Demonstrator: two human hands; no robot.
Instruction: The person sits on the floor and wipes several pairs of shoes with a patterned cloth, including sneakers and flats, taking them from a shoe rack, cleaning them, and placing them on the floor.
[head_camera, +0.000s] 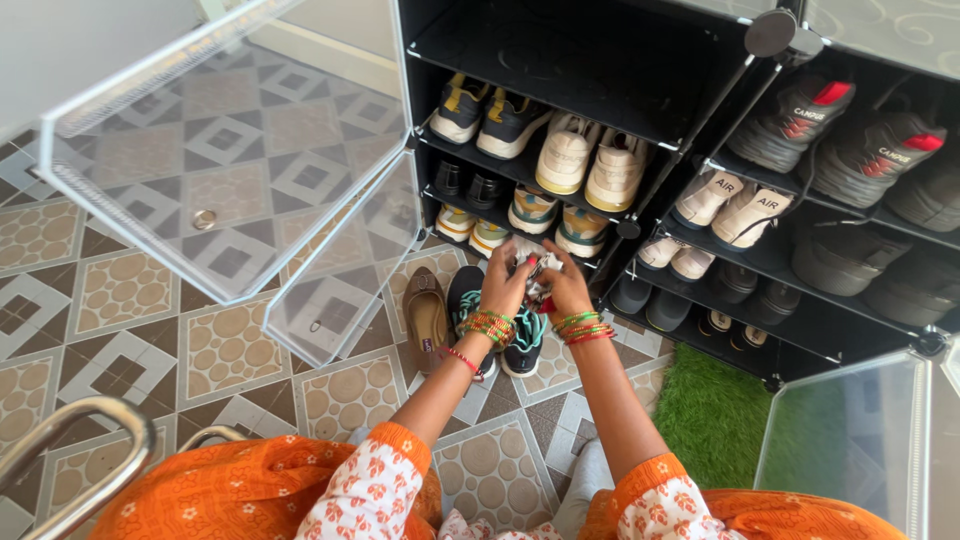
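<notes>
Small shoe (528, 264) held in front of the lowest shelf of the black shoe rack (640, 130), mostly hidden by fingers. Left hand (503, 285) and right hand (566, 285) both curl around it, gripping from either side. Dark sneakers (522, 345) and a brown flat shoe (427, 315) lie on the patterned tile floor (120, 300) just below the hands.

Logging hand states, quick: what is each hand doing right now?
Left hand: closed on a small shoe, shared with the other hand.
Right hand: closed on the same shoe.
</notes>
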